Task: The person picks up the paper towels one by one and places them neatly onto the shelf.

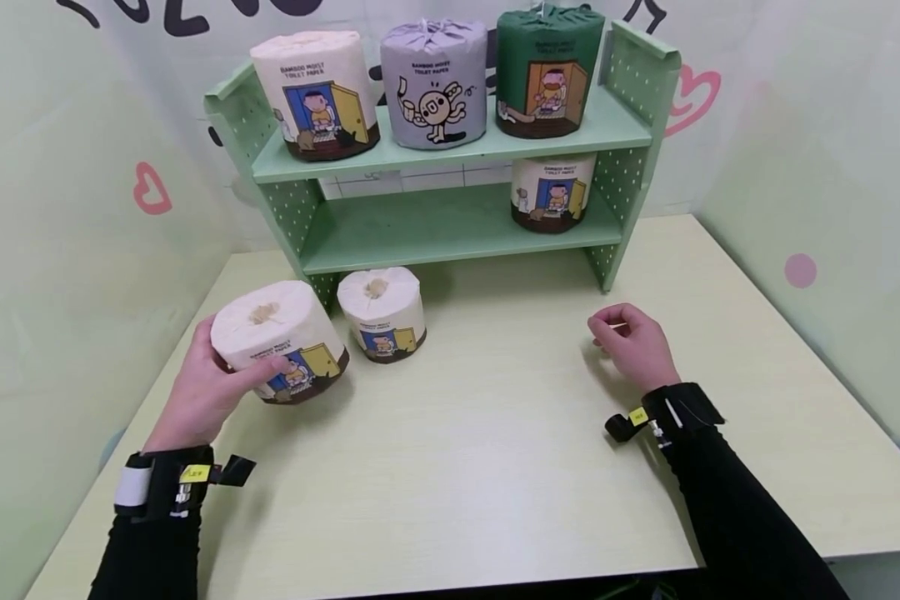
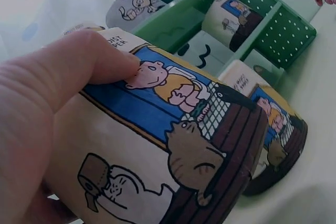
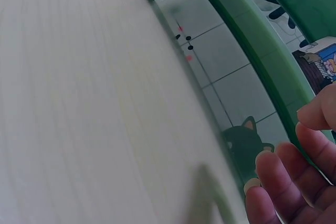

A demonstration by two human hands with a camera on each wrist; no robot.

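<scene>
My left hand grips a white wrapped toilet paper roll with a cartoon panel and a brown lower band, its thumb across the printed front. The roll is tilted, at the left of the table. In the left wrist view the held toilet paper roll fills the middle, thumb on the picture. Just right of it, a second white toilet paper roll stands on the table by the shelf's left leg. My right hand holds nothing, fingers loosely bent above the table at the right; its fingers show in the right wrist view.
A green two-tier shelf stands at the table's back. On top are a white roll, a lilac roll and a green roll. Another white roll sits at the lower tier's right end. Walls flank the table.
</scene>
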